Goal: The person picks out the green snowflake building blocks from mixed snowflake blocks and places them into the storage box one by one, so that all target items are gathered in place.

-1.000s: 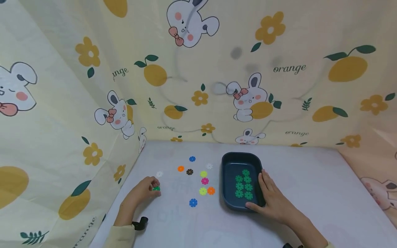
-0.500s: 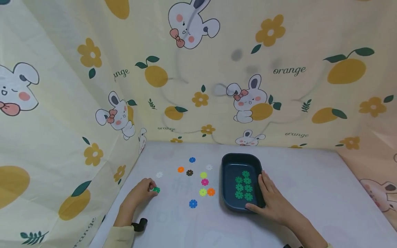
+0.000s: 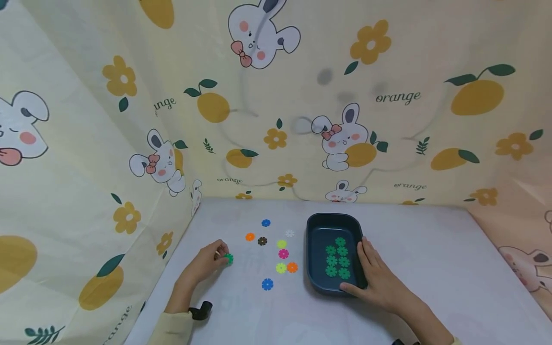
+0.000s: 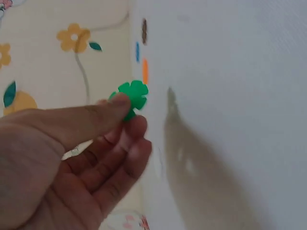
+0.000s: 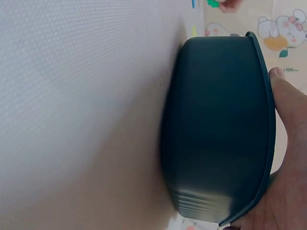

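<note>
My left hand pinches a green notched plastic disc between thumb and forefinger, raised above the white tabletop at the left. The other fingers curl loosely below it in the left wrist view. Toward the right stands a dark blue-green rectangular tray with several green discs lying flat inside. My right hand rests against the tray's near right corner. Its fingers lie fairly straight along the right wall, and the thumb touches the near rim.
Between the left hand and tray lie loose notched discs: blue, orange, brown, pink, yellow-green and white. A patterned curtain stands behind the table and along its left side.
My left hand has lifted the green disc and moved it a little right and away. It now covers the spot where a white disc lay. The right hand and tray stay put.
</note>
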{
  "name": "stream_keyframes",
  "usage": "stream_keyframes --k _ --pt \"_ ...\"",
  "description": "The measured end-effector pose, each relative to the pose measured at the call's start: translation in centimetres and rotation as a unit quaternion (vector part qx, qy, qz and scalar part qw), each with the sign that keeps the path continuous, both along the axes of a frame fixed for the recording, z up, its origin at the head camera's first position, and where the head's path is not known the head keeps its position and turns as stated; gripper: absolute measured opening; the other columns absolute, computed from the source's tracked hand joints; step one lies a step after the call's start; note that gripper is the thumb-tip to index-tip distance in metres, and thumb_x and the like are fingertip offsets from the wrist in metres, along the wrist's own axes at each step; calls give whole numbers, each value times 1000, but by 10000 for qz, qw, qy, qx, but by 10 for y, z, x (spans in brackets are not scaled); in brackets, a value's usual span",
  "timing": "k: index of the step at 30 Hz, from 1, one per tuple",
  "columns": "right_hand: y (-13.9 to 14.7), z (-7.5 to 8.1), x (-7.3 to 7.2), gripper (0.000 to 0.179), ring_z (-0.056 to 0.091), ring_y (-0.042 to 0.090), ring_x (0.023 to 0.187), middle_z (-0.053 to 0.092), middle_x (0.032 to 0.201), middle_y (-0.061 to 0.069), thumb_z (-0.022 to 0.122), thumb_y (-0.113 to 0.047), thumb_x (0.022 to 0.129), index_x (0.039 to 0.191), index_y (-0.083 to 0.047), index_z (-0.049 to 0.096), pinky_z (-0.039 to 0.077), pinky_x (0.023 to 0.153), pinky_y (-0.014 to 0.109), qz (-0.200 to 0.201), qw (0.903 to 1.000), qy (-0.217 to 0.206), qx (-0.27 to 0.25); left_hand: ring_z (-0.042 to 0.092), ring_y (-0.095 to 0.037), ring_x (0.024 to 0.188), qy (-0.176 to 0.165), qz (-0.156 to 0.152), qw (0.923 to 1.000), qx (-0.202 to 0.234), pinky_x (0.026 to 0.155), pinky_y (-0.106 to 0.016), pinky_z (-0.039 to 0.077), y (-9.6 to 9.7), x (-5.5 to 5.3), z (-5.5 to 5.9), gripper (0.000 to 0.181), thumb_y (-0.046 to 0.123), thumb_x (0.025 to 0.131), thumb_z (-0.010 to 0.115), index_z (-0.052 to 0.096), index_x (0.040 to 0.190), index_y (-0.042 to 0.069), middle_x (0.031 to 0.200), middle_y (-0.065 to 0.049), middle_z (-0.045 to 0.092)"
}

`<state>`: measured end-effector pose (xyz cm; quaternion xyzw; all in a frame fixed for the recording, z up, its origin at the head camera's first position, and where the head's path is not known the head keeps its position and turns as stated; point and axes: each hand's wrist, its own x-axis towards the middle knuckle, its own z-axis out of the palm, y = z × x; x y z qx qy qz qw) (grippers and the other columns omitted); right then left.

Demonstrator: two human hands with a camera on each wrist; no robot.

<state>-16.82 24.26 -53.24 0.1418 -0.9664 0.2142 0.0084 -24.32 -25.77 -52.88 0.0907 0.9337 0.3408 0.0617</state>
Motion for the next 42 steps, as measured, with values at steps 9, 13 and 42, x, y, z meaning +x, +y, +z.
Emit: stream_keyframes --k 9,13,42 --pt "1 -1 0 127 14 51 161 5 177 27 71 -76 88 167 8 17 30 120 71 16 10000 7 14 65 -14 97 250 -741 9960 432 90 -37 57 54 -15 19 14 5 102 73 69 112 13 106 3 70" --pt "2 -1 -1 127 13 51 161 5 177 27 70 -77 88 167 8 18 29 120 71 27 10000 12 -19 65 -16 100 204 -1089 9924 541 94 -39 58 79 -23 28 12 9 104 72 70 115 13 109 3 71" --pt "1 3 1 127 15 47 162 10 176 27 70 -78 87 166 9 22 20 128 63 29 9998 157 145 63 -10 96 141 -2831 9587 255 87 -21 54 240 -91 58 14 9 106 69 73 119 9 107 2 72"
